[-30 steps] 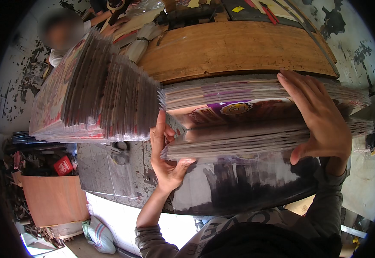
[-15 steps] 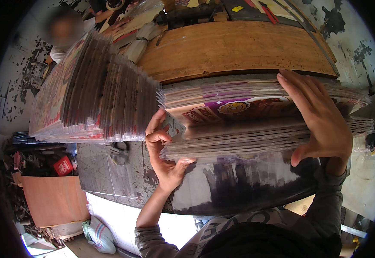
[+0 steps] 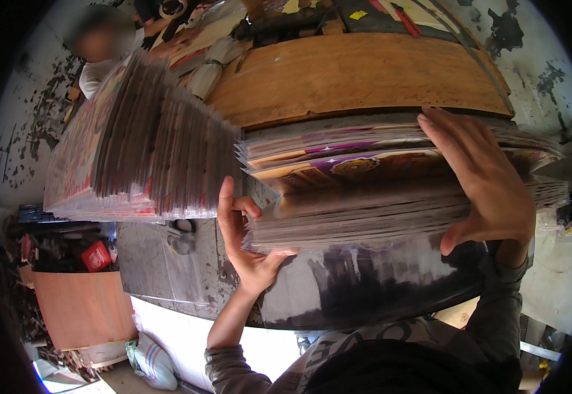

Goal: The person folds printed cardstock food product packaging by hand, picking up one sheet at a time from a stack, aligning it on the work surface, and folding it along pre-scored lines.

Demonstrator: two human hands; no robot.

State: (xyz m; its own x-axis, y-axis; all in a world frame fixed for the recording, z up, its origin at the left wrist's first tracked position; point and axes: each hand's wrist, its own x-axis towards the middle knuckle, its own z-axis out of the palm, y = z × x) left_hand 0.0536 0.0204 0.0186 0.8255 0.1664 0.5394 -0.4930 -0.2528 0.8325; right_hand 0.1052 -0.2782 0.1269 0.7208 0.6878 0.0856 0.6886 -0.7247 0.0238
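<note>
Spreading across the dark metal worktable point(image 3: 168, 262), a tall fanned stack of glossy printed sheets point(image 3: 141, 144) stands at the left, with a wooden board point(image 3: 358, 72) lying behind. Just right of it sits a lower stack of printed sheets point(image 3: 378, 197), partly split open to show a purple and orange print. The right hand point(image 3: 483, 184) lies flat and open over this stack's right end, while the left hand point(image 3: 246, 243) grips its left edge, thumb under, fingers curled. A red box point(image 3: 95, 256) sits below the table.
</note>
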